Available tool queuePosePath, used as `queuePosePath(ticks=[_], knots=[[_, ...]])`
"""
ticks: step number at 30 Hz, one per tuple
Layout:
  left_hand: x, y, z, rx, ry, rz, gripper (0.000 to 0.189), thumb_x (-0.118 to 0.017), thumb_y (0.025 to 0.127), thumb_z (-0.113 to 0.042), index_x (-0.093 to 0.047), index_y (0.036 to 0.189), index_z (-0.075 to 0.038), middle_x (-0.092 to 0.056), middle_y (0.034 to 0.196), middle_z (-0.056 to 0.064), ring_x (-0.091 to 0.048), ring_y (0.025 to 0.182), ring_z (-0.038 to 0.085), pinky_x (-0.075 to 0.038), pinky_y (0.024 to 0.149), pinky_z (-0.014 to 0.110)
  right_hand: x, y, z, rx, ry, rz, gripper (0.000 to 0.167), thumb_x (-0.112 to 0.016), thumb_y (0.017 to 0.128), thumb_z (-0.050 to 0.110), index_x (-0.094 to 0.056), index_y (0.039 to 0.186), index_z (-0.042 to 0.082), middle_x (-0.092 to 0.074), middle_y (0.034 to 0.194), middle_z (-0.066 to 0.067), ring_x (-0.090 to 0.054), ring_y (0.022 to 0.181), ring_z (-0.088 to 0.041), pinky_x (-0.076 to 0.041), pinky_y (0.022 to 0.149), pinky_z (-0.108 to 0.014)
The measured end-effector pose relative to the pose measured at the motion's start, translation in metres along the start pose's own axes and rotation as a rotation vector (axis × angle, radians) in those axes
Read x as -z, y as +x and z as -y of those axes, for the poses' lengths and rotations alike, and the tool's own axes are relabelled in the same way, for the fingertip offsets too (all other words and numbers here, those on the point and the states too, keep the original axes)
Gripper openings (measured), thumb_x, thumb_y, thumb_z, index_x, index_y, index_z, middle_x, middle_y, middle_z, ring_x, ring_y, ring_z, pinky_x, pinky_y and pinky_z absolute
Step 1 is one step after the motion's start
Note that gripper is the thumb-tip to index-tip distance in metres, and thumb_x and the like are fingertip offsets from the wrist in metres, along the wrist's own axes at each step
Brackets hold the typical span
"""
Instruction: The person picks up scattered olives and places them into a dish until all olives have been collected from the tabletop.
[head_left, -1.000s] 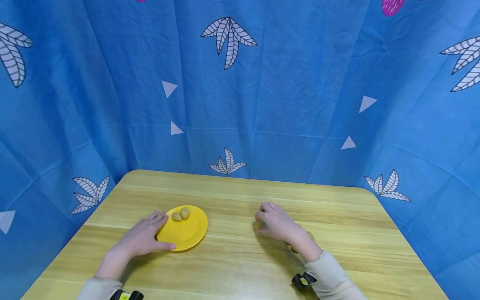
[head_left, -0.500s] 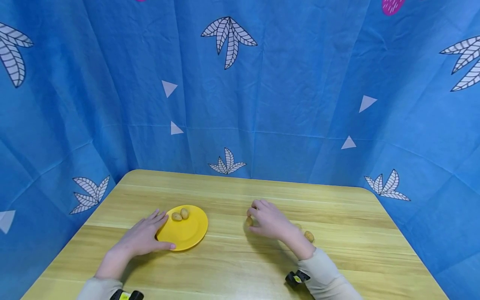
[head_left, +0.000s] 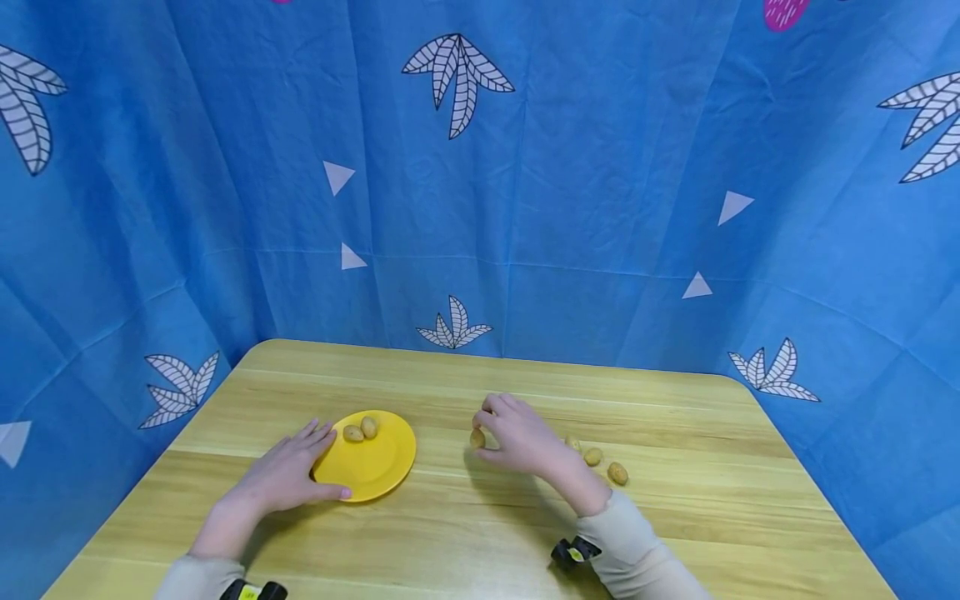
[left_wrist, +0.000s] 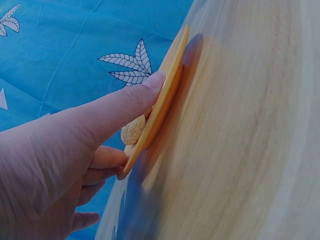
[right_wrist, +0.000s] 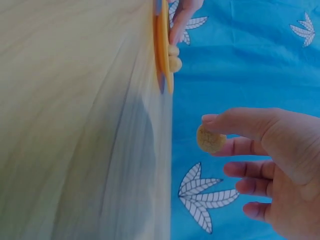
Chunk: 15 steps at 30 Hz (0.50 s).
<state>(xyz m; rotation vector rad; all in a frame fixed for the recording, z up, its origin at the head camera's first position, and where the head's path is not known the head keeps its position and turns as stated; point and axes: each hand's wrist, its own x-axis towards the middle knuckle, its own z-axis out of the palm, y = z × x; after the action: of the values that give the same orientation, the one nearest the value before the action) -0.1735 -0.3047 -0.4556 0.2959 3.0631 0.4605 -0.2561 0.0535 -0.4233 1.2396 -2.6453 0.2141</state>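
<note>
At the right hand (head_left: 519, 437) hangs a pinched walnut (right_wrist: 210, 140).

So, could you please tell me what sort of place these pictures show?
It looks like an indoor tabletop recording setup, though I can't be certain: a patterned blue cloth hangs around a wood-grain table, and a black wrist-worn device suggests recording gear.

Six walnuts (head_left: 617, 474) show in all, two on one yellow plate (head_left: 375, 471), one in the right hand (head_left: 521, 436) and three on the single desk (head_left: 465, 537), alongside two hands, counting the left hand (head_left: 279, 477), two pale sleeves (head_left: 628, 537) and two black wrist devices (head_left: 576, 552).
</note>
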Motion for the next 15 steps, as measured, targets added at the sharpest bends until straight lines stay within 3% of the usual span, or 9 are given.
queuePosePath(ticks=[15], knots=[[0.001,-0.001,-0.001,0.004,-0.001,0.008,0.109,-0.067,0.071,-0.074,-0.043,0.145,0.002,-0.036,0.154,0.024,-0.026,0.145,0.045,-0.027,0.113,0.066,0.002,0.023,0.025,0.068,-0.03,0.004,0.026,-0.074,0.084,0.038,-0.066,0.101,0.021,-0.052,0.097,0.005,-0.045,0.088,-0.012,-0.043,0.078,-0.026]])
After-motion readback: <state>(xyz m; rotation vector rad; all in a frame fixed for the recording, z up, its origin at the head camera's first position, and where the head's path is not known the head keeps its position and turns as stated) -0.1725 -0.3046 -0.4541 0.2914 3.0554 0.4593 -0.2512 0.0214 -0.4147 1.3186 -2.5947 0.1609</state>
